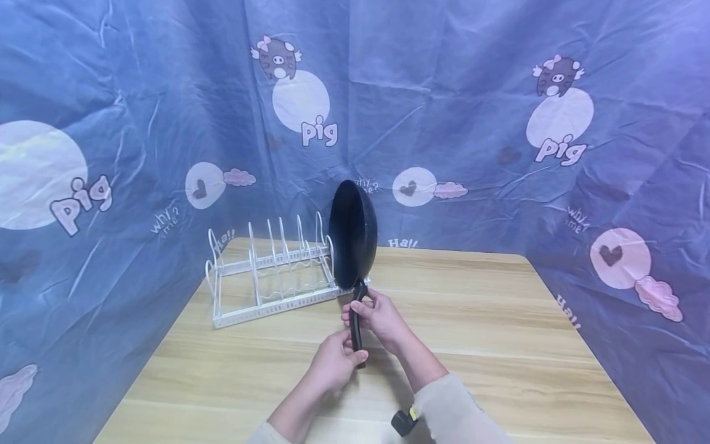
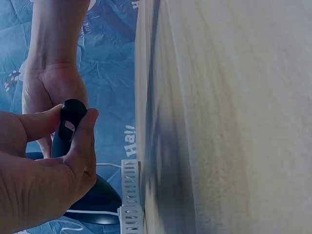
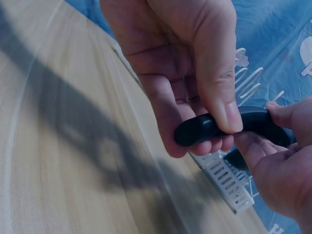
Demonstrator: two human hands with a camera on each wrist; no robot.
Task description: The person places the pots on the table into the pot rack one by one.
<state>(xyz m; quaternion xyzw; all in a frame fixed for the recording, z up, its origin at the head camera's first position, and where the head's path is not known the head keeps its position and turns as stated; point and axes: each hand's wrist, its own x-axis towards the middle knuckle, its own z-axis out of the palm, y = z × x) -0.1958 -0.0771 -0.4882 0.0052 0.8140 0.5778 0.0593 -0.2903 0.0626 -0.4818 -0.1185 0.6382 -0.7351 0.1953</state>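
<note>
A black frying pan (image 1: 354, 237) stands on edge at the right end of a white wire rack (image 1: 272, 302), its hollow side facing left. Its handle (image 1: 356, 327) points back toward the person. My left hand (image 1: 333, 362) pinches the handle's end between thumb and fingers, as the left wrist view shows with the left hand (image 2: 53, 170) close up. Farther up, near the pan body, my right hand (image 1: 383, 317) grips the same handle. In the right wrist view the right hand (image 3: 287, 168) comes in from the right. The pan's lower edge overlaps the rack's end.
The rack's upright wire dividers (image 1: 269, 246) rise to the left of the pan. Under everything lies a light wood-grain table (image 1: 499, 345). Blue printed cloth (image 1: 455, 123) hangs around its back and sides. A small black object (image 1: 403, 422) shows by the right sleeve.
</note>
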